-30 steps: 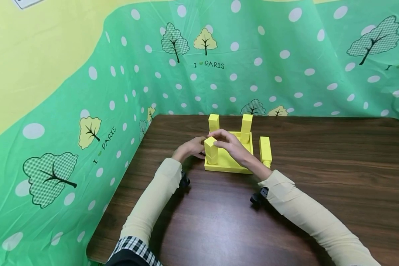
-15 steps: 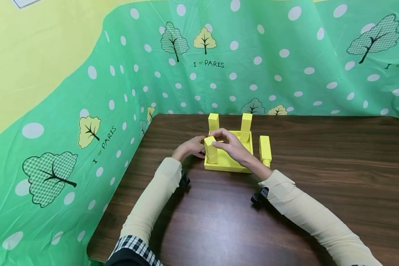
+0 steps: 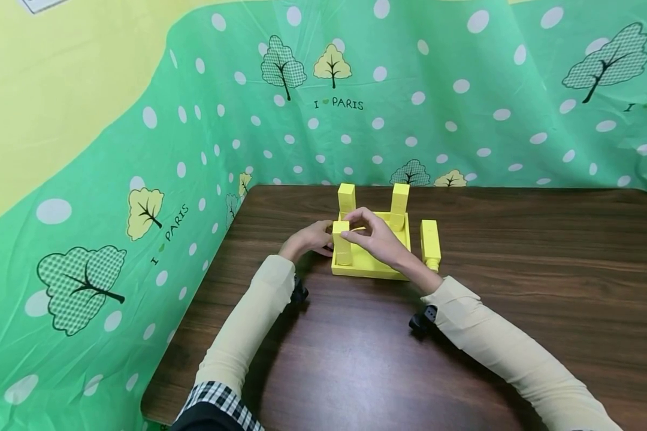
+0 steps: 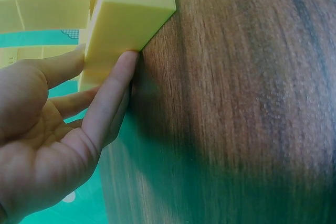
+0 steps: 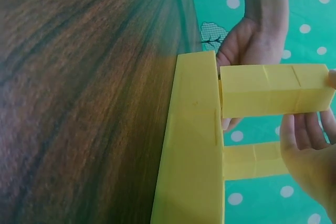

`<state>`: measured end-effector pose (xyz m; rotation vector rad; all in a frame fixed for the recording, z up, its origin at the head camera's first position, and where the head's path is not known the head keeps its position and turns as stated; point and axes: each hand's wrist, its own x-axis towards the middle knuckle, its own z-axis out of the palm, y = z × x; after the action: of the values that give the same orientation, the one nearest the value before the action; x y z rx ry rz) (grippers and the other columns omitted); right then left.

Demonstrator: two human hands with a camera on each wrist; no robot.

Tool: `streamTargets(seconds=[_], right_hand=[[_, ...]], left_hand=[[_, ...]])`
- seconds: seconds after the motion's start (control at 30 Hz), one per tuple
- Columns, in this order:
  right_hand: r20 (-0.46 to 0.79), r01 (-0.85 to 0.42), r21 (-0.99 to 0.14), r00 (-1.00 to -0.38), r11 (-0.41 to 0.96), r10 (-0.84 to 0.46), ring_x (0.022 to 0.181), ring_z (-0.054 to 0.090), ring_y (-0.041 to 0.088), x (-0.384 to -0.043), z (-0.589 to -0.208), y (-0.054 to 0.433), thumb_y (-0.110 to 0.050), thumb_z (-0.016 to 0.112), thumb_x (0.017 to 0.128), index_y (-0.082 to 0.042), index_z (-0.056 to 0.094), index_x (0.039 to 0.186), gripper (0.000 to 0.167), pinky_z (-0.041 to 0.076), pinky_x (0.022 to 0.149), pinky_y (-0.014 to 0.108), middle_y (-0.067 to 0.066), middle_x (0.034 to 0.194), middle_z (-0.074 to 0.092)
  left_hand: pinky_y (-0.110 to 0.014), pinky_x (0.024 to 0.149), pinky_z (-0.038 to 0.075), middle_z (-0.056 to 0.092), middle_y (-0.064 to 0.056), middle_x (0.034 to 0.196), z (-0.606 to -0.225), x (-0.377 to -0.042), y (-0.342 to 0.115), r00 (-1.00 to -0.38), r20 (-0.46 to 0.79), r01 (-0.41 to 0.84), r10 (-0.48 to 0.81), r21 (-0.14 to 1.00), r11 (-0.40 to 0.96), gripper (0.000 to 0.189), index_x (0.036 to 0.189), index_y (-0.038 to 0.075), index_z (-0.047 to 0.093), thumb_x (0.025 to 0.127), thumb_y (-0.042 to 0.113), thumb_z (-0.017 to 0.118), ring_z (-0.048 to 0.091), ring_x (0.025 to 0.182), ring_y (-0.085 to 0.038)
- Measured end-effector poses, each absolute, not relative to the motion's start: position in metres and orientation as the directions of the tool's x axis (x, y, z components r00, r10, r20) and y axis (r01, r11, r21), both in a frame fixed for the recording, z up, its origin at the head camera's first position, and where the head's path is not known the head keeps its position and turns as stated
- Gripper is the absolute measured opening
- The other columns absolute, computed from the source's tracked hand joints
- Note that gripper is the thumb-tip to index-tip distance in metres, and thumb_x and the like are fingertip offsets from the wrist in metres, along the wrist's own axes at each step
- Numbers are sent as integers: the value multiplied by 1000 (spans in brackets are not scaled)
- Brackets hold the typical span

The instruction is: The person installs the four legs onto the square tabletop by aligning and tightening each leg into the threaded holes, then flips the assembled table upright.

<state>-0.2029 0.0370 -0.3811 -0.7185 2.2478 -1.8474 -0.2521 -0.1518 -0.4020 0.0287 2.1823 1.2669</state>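
Note:
A shallow yellow tray-like base [image 3: 369, 273] lies on the table with yellow square posts standing at its corners. My right hand [image 3: 380, 240] pinches the upper part of the near-left post [image 3: 343, 250], thumb on the near side. In the right wrist view this post [image 5: 270, 90] stands over the base's corner, its upper and lower segments lined up. At the base's left side, my left hand [image 3: 313, 238] grips the edge. The left wrist view shows its thumb at the rim and its fingers [image 4: 107, 98] against the outer wall of the base [image 4: 131, 22].
Two more posts stand at the far corners, a left one [image 3: 347, 199] and a right one [image 3: 399, 206]. One loose yellow post [image 3: 430, 240] with a narrower end lies right of the base on the brown table [image 3: 517, 287]. A green dotted cloth [image 3: 437, 114] hangs behind.
The near-left post's upper part has turned in my right hand, from cornerwise to square with its lower part. My right hand has shifted slightly with it; the left hand stays put.

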Motion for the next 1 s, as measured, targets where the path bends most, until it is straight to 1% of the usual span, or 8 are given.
streamTargets(seconds=[0.07,0.2,0.37,0.47,0.57,0.63,0.83,1.0], right_hand=[[185,-276,-950,-878,150,-441,110,55,26,-202,-380,37,-17,66,92,-4,52,117,32,48,94,42,12,120,54],[189,-284,-944,-881,166,-434,109,55,30,-195,-370,36,-13,66,91,0,52,117,32,46,98,46,16,118,54],[189,-295,-936,-882,194,-432,107,56,32,-181,-352,36,-12,65,91,3,51,115,32,47,98,46,17,116,54],[193,-303,-931,-881,203,-431,107,56,33,-178,-350,35,-12,65,91,3,51,115,32,47,98,46,18,116,54],[199,-304,-933,-880,192,-431,107,57,34,-179,-352,35,-13,67,90,3,50,114,33,47,97,46,18,116,54],[211,-312,-933,-879,181,-428,108,57,31,-186,-363,36,-17,67,91,0,50,115,34,47,97,45,16,116,54],[247,-328,-936,-872,131,-423,113,53,25,-202,-385,36,-22,53,100,-1,52,121,30,46,98,42,16,122,56],[227,-299,-950,-860,92,-457,121,52,24,-203,-383,34,-21,52,100,-4,53,129,34,42,103,43,12,131,56]], left_hand=[[-34,81,58,49,-11,99,-402,-252,-152,-816,-489,-270,309,794,545,55,149,4,25,99,6,47,57,83,-18],[-34,79,58,49,-11,96,-401,-252,-152,-816,-486,-265,311,794,547,52,147,4,28,99,6,48,58,81,-18],[-34,79,59,49,-12,99,-402,-252,-152,-818,-482,-262,314,798,542,47,142,3,34,98,4,49,58,83,-19],[-34,78,59,49,-12,100,-402,-253,-153,-819,-481,-262,314,799,541,44,139,3,37,97,4,50,58,84,-19],[-34,78,58,49,-12,101,-403,-253,-153,-818,-482,-267,313,802,535,42,137,2,38,97,3,51,58,84,-19],[-34,79,58,50,-11,101,-404,-253,-153,-819,-479,-270,316,807,525,42,136,2,39,96,1,51,58,86,-19],[-36,81,58,52,-11,99,-404,-252,-153,-821,-472,-268,321,815,514,43,136,2,40,95,-2,51,58,88,-20],[-36,81,58,53,-10,99,-403,-252,-153,-822,-469,-259,324,814,521,43,139,4,39,97,2,51,58,89,-19]])
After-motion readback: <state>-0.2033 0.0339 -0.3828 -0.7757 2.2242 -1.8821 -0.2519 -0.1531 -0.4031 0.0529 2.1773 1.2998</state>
